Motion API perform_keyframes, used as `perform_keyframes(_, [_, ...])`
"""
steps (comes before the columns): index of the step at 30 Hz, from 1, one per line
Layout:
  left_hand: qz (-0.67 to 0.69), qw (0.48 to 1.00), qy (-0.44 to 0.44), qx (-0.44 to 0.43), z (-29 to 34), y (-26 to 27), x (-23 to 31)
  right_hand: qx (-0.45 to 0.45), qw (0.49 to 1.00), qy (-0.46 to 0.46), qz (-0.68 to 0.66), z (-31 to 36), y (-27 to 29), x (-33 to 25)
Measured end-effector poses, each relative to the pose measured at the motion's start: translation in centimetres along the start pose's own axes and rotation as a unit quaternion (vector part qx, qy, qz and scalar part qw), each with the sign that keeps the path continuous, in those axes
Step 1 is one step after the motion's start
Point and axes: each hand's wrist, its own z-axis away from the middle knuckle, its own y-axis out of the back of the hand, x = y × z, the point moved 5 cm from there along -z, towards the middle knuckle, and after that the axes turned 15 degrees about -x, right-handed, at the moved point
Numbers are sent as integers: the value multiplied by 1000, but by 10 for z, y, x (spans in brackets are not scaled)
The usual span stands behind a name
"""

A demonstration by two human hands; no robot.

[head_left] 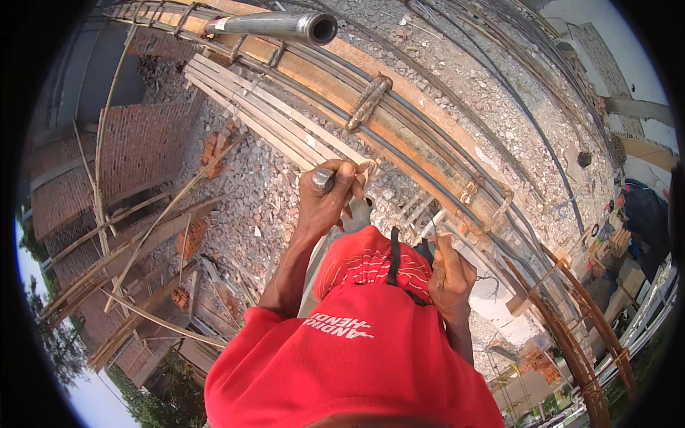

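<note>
My left hand is closed round a metal tool with a blunt, rounded end that sticks out of the fist. The rest of that tool is hidden by my fingers. Just beyond the fist lie the near ends of long pale wooden battens. On the right, my right hand is pinched on a thin, dark, wire-like piece pointing upward. Steel reinforcing bars, tied with stirrups, run along a wooden board past both hands.
A steel pipe juts in above the bars. Broken rubble covers the ground below. Bamboo poles and a brick wall stand at left. Rusty bars and an orange-tinted timber beam lie at right.
</note>
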Motion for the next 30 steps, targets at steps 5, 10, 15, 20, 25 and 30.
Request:
perform_keyframes(5, [43, 991, -49, 115, 9, 114, 10, -56, 996, -69, -23, -43, -26, -14])
perform_keyframes(10, [-49, 978, 11, 201, 48, 219, 6, -31, 998, -43, 28, -91, -56, -22])
perform_keyframes(15, [-56, 958, 43, 277, 101, 286, -11, -30, 997, -60, 44, -112, -72, -27])
perform_keyframes(20, [15, 930, 37, 366, 135, 306, -41, -106, 989, -49, -91, -91, -118, -29])
perform_keyframes(25, [90, 920, -1, 381, 147, 303, -44, -151, 981, 31, -117, -113, -166, -45])
perform_keyframes(30, [110, 897, -104, 415, 153, 318, -15, -114, 968, 123, -185, -190, -192, -91])
